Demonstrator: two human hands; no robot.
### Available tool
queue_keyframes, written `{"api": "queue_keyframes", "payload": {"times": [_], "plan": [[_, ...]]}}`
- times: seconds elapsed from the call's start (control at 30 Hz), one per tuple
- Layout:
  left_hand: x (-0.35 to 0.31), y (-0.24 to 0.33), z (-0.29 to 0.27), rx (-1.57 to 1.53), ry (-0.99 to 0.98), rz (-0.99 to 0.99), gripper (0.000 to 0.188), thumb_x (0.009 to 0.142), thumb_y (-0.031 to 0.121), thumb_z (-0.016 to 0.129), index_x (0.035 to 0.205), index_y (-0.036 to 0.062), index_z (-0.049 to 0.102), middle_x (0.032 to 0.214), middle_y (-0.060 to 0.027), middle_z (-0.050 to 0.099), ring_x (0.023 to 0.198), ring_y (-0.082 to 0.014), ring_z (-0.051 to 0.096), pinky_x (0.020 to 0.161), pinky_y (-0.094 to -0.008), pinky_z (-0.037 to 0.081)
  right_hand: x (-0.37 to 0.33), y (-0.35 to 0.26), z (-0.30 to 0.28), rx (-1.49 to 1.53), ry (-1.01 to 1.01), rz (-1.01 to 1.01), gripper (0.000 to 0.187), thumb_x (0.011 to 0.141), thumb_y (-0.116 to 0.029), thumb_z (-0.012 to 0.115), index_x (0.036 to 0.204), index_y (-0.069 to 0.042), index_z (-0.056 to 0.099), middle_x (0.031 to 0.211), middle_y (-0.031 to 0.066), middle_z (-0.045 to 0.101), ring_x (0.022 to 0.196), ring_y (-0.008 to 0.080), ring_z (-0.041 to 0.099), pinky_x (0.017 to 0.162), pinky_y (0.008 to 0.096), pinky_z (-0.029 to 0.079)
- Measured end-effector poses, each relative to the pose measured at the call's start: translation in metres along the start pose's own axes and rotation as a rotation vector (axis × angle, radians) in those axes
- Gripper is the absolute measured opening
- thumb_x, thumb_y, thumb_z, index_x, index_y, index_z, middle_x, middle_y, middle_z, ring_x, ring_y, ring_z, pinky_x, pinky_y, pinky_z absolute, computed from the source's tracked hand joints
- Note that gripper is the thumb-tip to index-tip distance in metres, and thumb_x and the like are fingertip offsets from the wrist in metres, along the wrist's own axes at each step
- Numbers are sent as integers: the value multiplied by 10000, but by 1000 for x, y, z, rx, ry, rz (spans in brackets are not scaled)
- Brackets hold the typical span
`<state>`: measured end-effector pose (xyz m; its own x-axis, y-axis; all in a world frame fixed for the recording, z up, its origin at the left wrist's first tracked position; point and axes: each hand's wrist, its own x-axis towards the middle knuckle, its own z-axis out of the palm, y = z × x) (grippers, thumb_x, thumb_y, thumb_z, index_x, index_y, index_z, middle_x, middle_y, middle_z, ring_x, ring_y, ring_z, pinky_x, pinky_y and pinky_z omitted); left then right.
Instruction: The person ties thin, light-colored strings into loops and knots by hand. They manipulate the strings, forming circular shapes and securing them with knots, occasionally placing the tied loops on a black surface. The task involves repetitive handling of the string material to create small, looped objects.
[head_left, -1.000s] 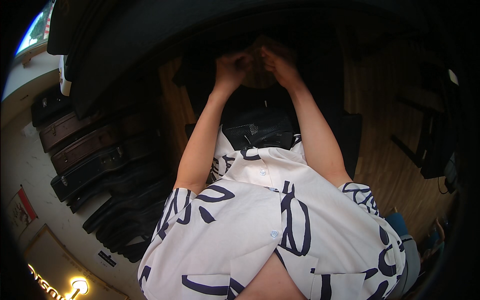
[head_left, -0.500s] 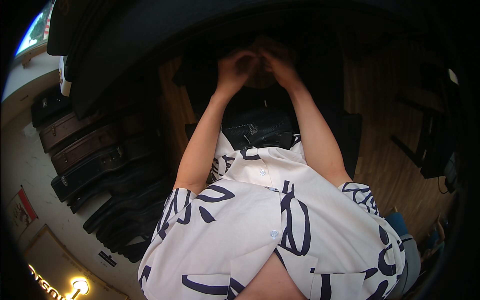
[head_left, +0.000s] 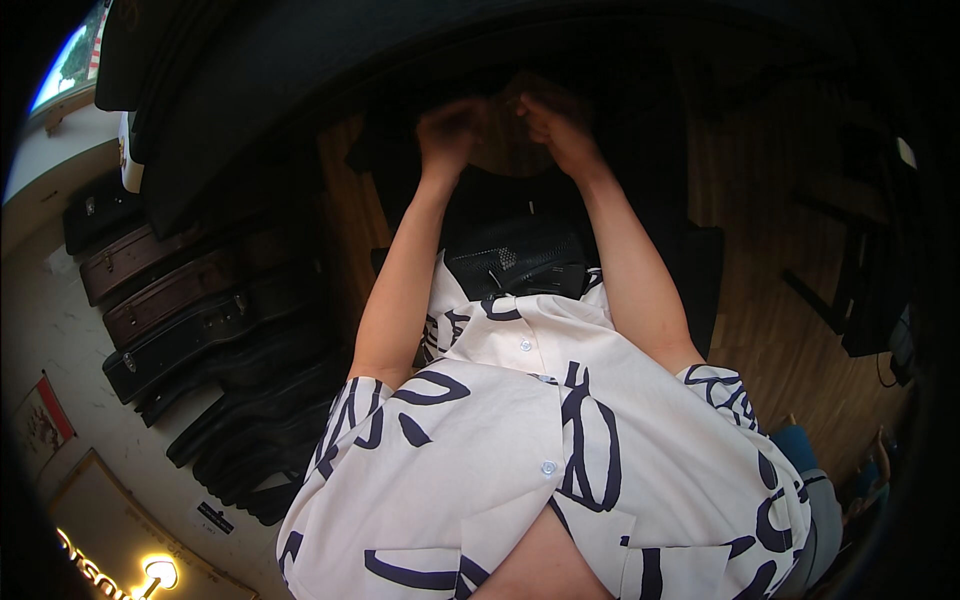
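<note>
My left hand is in dark shade at the top middle, smeared by motion, so its fingers and anything in them cannot be made out. To its right, my right hand is closed, thumb and fingers drawn together; whatever they pinch, if anything, is too dark and small to name. A dim brown surface with a rounded near edge shows between and below the two hands. Closer to me, a black mesh item lies against my lap.
A large dark body arches over the top. Several black and brown instrument cases stand in a row at left. On the right, a black stand-like frame rests on the wooden floor. A lit sign glows at lower left.
My left hand has moved left, away from my right hand, and a gap has opened between them. The right hand has stayed nearly in place, its fingers shifting slightly.
</note>
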<state>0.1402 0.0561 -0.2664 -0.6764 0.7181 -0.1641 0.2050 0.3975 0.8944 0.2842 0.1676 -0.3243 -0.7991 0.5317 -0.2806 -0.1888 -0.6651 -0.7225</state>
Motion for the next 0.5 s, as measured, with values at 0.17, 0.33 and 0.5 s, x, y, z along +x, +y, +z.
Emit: {"api": "queue_keyframes", "payload": {"times": [0.17,0.33,0.5], "plan": [[-2,3,0,323,-137,300,199,800,-22,654,955,42,760,843,-90,726,750,-133,687,672,-258,538,1,4,-4,-117,-17,1,259,950,-381,651,931,-124,673,707,-69,511,643,37,434,617,241,362],[-3,13,4,392,-131,475,313,766,-47,656,1060,42,719,854,-109,712,854,-186,719,725,-289,558,3,10,-5,-157,66,25,262,944,-418,646,968,-160,680,865,-55,619,791,52,519,715,267,417],[-7,19,9,166,-150,404,325,766,-21,692,1083,46,665,874,-105,716,840,-225,726,746,-316,565,1,11,-3,-174,125,50,250,953,-409,632,1018,-170,672,909,-47,636,826,56,532,727,264,427]]}}
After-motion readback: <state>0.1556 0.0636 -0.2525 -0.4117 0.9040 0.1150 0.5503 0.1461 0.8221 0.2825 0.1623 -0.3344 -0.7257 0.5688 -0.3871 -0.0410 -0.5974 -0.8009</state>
